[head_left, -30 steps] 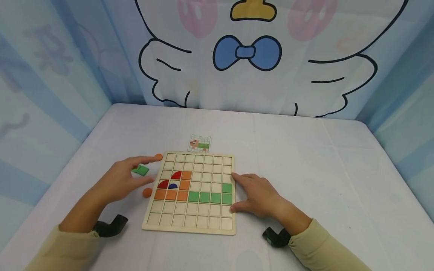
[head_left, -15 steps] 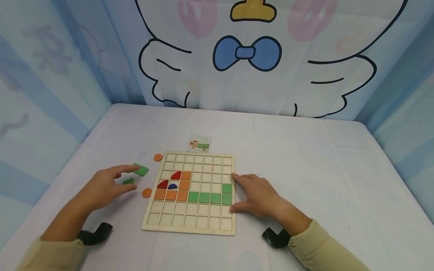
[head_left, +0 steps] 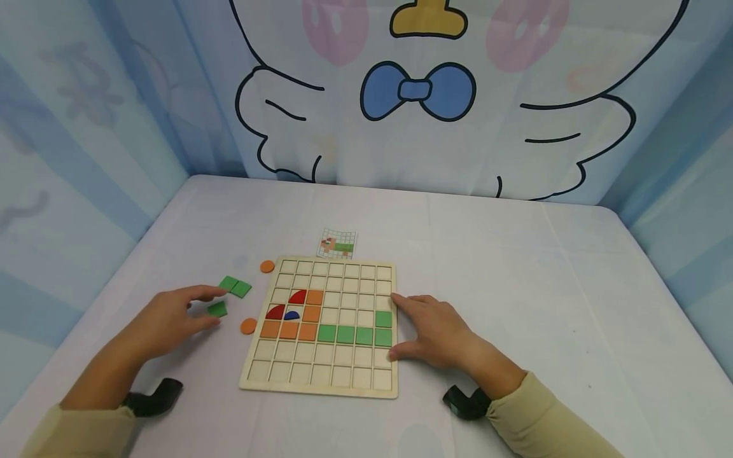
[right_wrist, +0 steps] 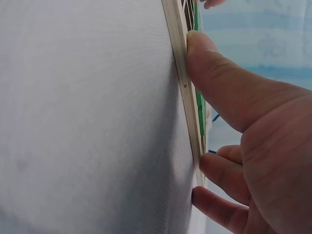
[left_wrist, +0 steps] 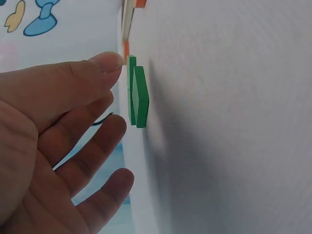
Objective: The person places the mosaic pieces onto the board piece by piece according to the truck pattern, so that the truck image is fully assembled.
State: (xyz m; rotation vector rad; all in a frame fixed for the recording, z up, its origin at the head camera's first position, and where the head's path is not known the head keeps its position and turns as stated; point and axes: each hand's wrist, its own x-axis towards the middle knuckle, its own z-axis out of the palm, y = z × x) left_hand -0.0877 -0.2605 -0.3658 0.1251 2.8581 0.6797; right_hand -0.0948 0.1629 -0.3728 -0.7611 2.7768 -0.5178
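My left hand point(head_left: 163, 324) is left of a wooden grid board point(head_left: 321, 379), its thumb and fingers spread apart about a single green square tile point(head_left: 217, 309). In the left wrist view, two green tiles point(left_wrist: 141, 97) show just past the fingertips, and none is gripped. Beyond that hand lie two more green tiles point(head_left: 235, 286) side by side. My right hand point(head_left: 438, 334) rests thumb and fingertips against the board's right edge, also seen in the right wrist view. Set in the board are orange squares point(head_left: 289, 330), green squares point(head_left: 355, 334), red quarter-circles point(head_left: 276, 312) and a blue half-circle point(head_left: 292, 315).
One orange disc point(head_left: 266, 266) lies by the board's upper left corner, another orange disc point(head_left: 248, 326) by its left side. A small printed pattern card point(head_left: 336, 243) lies behind the board. White cloth point(head_left: 515, 273) covers the table, with printed curtains at the back and sides.
My left hand has moved left and slightly toward me, away from the upper orange disc and the board, to the single green tile. The right hand has stayed on the board's edge.
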